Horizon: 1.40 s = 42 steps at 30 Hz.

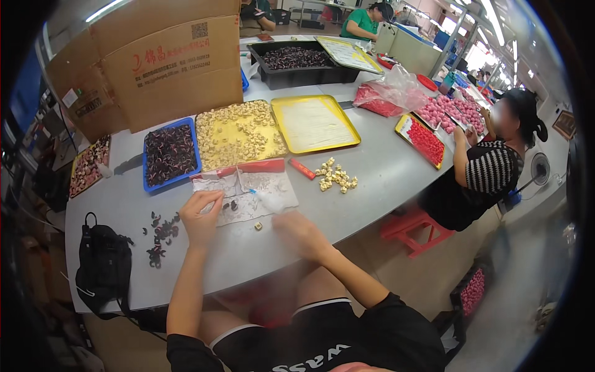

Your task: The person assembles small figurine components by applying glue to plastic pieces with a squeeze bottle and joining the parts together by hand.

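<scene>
Clear plastic zip bags (245, 189) w/ red strips along their top edge lie flat on a grey table (372, 180); they are the landmark for everything here. The person's left hand (201, 217) rests on the bags' near-left corner, fingers curled down onto the plastic; can't tell if anything is pinched between them. The right hand (297, 229) sits just off the bags' near-right corner, blurred, fingers loosely drawn in; can't tell if it grips anything. A small cream piece (258, 226) lies on the table by the bags' near edge, between the two hands. A few dark pieces (230, 204) lie on the bags beside the left hand.

Left of the bags, a loose scatter of dark pieces (160, 239) on the table, and further left a black bag (102, 263) at the table's edge. Right of the bags, a short red strip (302, 168) and a small heap of cream pieces (336, 177). Behind the bags, a blue tray (147, 183) of dark pieces, a yellow tray (204, 121) of cream pieces and a near-bare yellow tray (354, 137). Far behind, a cardboard box (173, 74) and a black bin (297, 75). Well to the right, a seated person in a striped top (493, 170) works at trays of pink and red pieces.
</scene>
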Each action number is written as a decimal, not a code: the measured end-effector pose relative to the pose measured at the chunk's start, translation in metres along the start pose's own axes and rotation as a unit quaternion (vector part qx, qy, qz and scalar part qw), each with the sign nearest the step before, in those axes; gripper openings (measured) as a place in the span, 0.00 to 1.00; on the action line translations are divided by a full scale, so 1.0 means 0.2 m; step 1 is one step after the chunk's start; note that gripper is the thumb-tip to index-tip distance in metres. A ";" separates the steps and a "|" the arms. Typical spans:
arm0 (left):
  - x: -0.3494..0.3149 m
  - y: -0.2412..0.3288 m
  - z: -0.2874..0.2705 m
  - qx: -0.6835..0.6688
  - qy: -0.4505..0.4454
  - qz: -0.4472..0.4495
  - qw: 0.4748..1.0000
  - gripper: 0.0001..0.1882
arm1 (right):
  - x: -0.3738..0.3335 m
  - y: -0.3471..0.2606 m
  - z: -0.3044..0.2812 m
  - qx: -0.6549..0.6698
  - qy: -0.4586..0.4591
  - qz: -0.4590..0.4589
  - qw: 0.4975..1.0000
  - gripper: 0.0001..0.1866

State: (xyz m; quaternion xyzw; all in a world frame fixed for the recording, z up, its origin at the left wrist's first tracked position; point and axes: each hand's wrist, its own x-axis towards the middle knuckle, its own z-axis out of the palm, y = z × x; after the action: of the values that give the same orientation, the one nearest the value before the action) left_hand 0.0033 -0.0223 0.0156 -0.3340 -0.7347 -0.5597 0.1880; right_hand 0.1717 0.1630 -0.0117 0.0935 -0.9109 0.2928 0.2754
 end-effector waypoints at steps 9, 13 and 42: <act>0.00 0.01 0.01 -0.003 0.000 -0.011 1.000 0.05 | 0.02 -0.02 -0.01 0.000 0.002 0.001 1.000 0.13; 0.00 -0.01 0.01 -0.014 0.000 -0.006 1.000 0.07 | 0.03 -0.05 -0.04 0.002 0.036 0.018 0.999 0.14; -0.02 -0.05 0.05 -0.085 0.012 -0.018 0.996 0.14 | 0.04 -0.05 -0.05 0.026 0.052 0.053 0.997 0.14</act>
State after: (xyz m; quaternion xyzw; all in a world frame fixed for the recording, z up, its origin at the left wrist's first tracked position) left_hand -0.0001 -0.0155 0.0039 -0.3285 -0.6881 -0.6276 0.1573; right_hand 0.1735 0.1594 0.0039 0.0371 -0.8911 0.3351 0.3036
